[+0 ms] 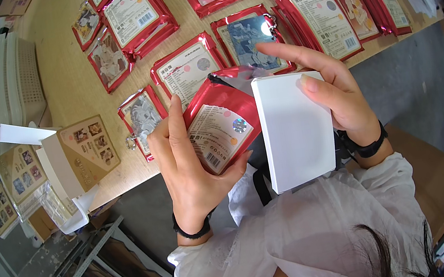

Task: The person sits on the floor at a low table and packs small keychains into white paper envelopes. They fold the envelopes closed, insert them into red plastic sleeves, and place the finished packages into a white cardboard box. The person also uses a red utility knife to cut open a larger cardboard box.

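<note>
My left hand (191, 163) grips a red foil packet (224, 125) with a printed label; the packet's upper end looks open, with clear film there. In my right hand (333, 86) is a flat white box (297, 133), held between thumb and fingers, its left edge beside the packet. My right index finger reaches over a blue illustrated card (253, 42) with a ball chain, lying on another red packet. Left of my left hand lies a red-edged packet with a grey illustrated card (144, 117) and a chain.
Stacks of red packets (141, 19) cover the wooden table (57, 67), with more at the right (322, 20). An open gold-and-cream display box (89, 151) stands at the table's left edge, near stacked white plastic baskets (1, 92). A metal rack (84, 274) is below.
</note>
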The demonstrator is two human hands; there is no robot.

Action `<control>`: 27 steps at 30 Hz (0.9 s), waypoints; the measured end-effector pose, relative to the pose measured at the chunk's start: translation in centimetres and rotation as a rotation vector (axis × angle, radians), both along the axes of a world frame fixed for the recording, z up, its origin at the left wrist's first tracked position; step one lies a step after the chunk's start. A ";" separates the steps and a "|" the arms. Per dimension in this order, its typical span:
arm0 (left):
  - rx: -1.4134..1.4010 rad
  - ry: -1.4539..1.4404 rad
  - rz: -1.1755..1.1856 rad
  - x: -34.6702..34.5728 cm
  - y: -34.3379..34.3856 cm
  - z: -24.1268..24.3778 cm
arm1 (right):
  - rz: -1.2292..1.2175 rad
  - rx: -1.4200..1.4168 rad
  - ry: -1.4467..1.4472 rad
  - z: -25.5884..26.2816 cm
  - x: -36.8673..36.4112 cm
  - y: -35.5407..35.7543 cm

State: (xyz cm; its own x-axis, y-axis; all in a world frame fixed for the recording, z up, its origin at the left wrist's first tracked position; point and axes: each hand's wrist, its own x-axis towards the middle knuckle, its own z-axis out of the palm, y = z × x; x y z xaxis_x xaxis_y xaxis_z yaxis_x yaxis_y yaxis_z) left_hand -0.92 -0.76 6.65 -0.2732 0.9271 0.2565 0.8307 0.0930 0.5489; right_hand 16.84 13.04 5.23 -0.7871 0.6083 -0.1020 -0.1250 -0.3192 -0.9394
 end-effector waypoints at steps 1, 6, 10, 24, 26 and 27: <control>0.005 0.007 -0.002 0.1 0.0 0.0 | -0.007 -0.030 -0.012 0.0 0.0 -0.2; 0.036 0.118 0.029 0.7 0.1 0.1 | 0.034 -0.072 -0.087 -0.3 0.9 0.0; 0.086 0.197 0.032 1.2 0.2 0.0 | 0.118 -0.152 -0.197 0.0 1.0 0.3; 0.174 0.221 0.028 1.8 0.7 -0.6 | 0.435 -0.342 -0.035 0.8 2.0 0.6; 0.265 0.158 -0.015 1.6 0.9 -1.2 | 0.479 -0.409 0.039 1.1 2.0 0.4; 0.280 0.129 -0.023 1.6 0.9 -1.2 | 0.505 -0.407 0.041 1.2 1.9 0.4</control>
